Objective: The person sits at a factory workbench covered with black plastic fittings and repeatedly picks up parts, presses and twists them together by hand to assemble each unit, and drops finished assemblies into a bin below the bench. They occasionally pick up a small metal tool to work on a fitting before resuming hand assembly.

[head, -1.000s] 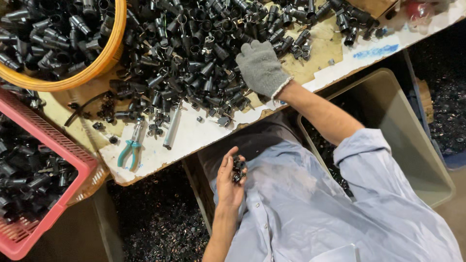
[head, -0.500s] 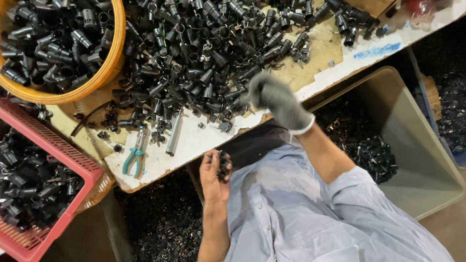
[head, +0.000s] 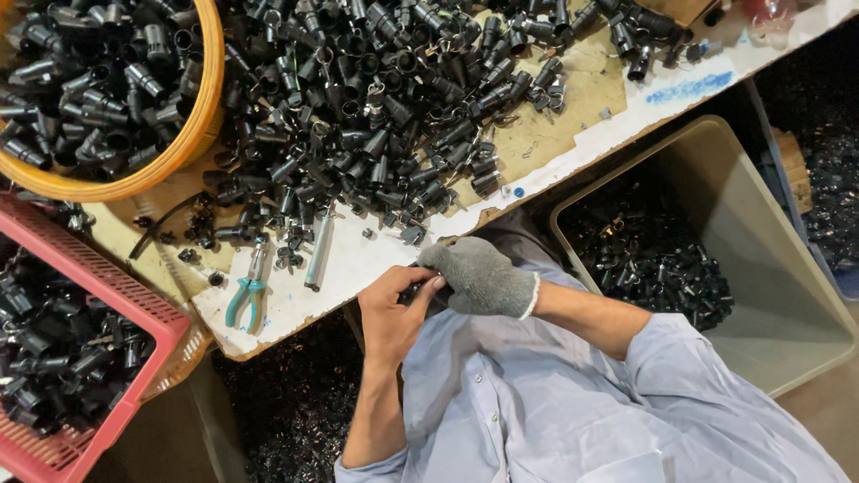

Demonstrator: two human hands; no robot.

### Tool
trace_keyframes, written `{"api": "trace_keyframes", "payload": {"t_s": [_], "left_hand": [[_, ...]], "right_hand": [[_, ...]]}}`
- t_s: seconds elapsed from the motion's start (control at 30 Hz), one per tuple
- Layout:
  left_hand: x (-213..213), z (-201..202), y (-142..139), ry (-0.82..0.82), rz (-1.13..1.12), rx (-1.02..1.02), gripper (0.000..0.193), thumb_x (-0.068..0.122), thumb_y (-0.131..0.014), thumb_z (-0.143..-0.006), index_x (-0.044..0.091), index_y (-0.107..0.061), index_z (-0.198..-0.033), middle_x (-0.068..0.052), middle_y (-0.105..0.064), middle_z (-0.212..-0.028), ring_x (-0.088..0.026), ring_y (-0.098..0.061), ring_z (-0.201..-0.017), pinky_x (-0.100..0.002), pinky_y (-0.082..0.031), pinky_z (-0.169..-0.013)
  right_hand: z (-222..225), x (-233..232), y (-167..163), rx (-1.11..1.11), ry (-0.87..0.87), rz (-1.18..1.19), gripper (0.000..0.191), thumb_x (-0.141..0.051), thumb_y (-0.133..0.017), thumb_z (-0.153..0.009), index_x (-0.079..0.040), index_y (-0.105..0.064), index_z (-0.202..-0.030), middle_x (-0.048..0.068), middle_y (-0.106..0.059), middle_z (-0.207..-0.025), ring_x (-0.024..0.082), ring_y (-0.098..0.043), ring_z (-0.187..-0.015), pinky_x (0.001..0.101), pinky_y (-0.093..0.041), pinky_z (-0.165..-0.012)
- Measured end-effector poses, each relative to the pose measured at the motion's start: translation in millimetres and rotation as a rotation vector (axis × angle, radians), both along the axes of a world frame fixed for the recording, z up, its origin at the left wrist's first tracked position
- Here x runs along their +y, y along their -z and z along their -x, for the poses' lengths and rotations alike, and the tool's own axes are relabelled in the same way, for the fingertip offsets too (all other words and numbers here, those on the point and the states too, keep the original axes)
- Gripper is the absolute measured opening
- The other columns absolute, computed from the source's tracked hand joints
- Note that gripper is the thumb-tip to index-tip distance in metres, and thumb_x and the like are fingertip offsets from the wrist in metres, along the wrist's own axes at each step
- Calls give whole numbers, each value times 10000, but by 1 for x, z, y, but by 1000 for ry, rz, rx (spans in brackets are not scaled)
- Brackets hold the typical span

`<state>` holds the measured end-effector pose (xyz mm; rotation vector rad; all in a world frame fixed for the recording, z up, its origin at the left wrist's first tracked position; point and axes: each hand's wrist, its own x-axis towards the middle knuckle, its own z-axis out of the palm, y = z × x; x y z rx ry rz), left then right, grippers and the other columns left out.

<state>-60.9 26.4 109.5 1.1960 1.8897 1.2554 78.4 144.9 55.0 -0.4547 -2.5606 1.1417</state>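
Note:
My bare left hand and my grey-gloved right hand meet at the front edge of the worktable, just above my lap. Between their fingertips sits a small black plastic part, mostly hidden by the fingers. Both hands are closed on it. A big pile of black tubular parts covers the table just beyond the hands.
A round orange basket and a red crate, both holding black parts, stand at the left. Teal-handled pliers and a metal rod lie near the table edge. A beige bin with parts stands at the right.
My gloved right hand has left the pile and come back to the table edge, where it met my left hand. The left hand rose from my lap with its parts.

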Motion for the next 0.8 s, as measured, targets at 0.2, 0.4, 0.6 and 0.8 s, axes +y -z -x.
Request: {"api": "trace_keyframes", "payload": {"t_s": [0.2,0.4,0.6,0.8], "left_hand": [[-15,-7,21,-47,-1,-99,134,14,-791,-842,9,-771,-974,-58,-754,-866,-108,-679,-776,-239,-528,-718],[-28,-21,61,-201,-29,-347,92,-7,-750,-895,-21,-744,-986,-33,-725,-876,-80,-644,-821,-229,-525,-760],[-37,-20,67,-138,-75,-259,114,-24,-761,-847,-28,-739,-958,-53,-718,-921,-105,-667,-862,-232,-528,-775],[-33,-14,56,-109,28,-279,125,-5,-775,-848,-24,-753,-970,-50,-724,-879,-101,-662,-826,-234,-523,-765]], "right_hand": [[-1,-12,7,2,72,-21,418,-154,-749,-797,-91,-593,-1179,124,-651,-719,380,-663,-683,522,-493,-603],[4,-13,-7,63,43,-108,324,-125,-748,-703,-100,-601,-991,111,-658,-783,362,-666,-752,489,-495,-669],[6,-14,-6,41,22,-218,252,-157,-772,-648,-121,-613,-840,95,-641,-728,364,-650,-729,495,-485,-699],[2,-21,22,-37,9,-136,272,-184,-776,-738,-107,-621,-947,103,-631,-686,346,-657,-656,492,-493,-603]]}}
